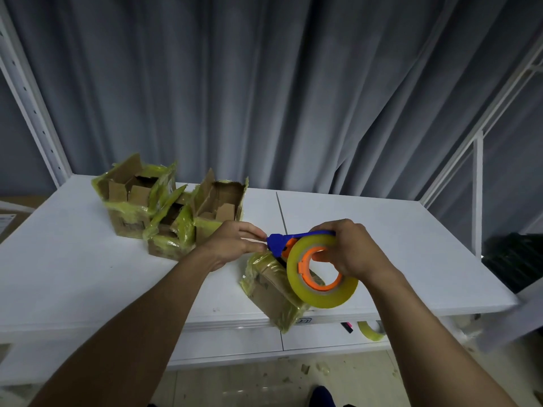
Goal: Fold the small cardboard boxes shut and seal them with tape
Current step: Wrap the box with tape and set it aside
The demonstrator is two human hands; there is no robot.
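The right hand [351,251] grips the tape dispenser [314,265] above the closed box [273,289] while the left hand [235,245] fingers pinch its tape end, ready to pull.

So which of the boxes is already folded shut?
The box at the front edge of the table, under the tape dispenser: its top is closed flat. The three boxes at the back left all have flaps standing open.

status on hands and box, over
Right hand grips yellowish tape roll on blue-orange dispenser. Left hand pinches its blue head. Tape-wrapped brown cardboard box beneath, at white table edge. Nothing blocking.
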